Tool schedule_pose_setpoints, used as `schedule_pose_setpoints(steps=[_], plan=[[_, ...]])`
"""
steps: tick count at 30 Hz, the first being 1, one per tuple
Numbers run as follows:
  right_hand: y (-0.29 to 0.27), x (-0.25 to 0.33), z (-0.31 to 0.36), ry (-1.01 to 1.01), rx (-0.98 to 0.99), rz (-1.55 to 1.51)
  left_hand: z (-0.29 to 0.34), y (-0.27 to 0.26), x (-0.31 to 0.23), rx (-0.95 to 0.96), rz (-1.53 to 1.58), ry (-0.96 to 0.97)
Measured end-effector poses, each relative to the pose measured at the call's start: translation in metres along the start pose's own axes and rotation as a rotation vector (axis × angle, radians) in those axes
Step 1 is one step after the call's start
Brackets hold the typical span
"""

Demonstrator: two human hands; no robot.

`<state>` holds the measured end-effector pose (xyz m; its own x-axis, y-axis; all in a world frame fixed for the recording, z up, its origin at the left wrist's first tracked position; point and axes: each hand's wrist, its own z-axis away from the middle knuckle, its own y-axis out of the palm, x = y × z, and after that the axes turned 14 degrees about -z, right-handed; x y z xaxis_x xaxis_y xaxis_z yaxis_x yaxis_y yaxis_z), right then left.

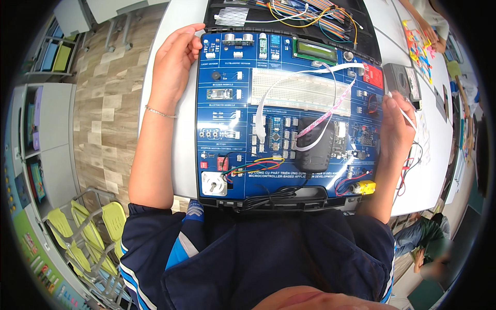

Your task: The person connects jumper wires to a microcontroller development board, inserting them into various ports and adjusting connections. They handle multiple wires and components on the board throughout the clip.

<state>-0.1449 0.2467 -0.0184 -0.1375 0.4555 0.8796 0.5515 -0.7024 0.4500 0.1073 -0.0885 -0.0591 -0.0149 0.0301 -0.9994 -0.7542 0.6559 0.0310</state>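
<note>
An open electronics training kit with a blue panel lies in front of me. My left hand is at its upper left corner, index finger stretched and the other fingers loosely bent, holding nothing visible. By the right edge, my right hand pinches a thin white cable. White ribbon cables loop over the breadboard. A black power adapter lies on the panel, its cord coiled along the near edge. The small display sits near the top.
The case lid holds bundled coloured jumper wires. A grey multimeter stands right of the kit on the white table, near red and black leads. Another person's arm is at the upper right. Green chairs stand at left.
</note>
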Motion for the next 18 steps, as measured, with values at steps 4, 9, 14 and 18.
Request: schedule_pose_setpoints(steps=[4, 9, 14, 18], plan=[[0.0009, 0.0006, 0.0009, 0.009, -0.01, 0.017, -0.0008, -0.001, 0.0014, 0.008, 0.013, 0.0], [0.0012, 0.0012, 0.0017, 0.014, 0.003, 0.025, 0.0009, 0.0002, 0.0001, -0.003, -0.011, 0.004], [0.0027, 0.0034, 0.0022, 0.045, -0.027, 0.006, 0.0004, 0.0013, 0.0005, -0.003, -0.002, 0.011], [0.0057, -0.0006, 0.0018, 0.052, -0.061, 0.038, -0.0029, -0.0024, 0.0044, 0.009, 0.028, 0.01]])
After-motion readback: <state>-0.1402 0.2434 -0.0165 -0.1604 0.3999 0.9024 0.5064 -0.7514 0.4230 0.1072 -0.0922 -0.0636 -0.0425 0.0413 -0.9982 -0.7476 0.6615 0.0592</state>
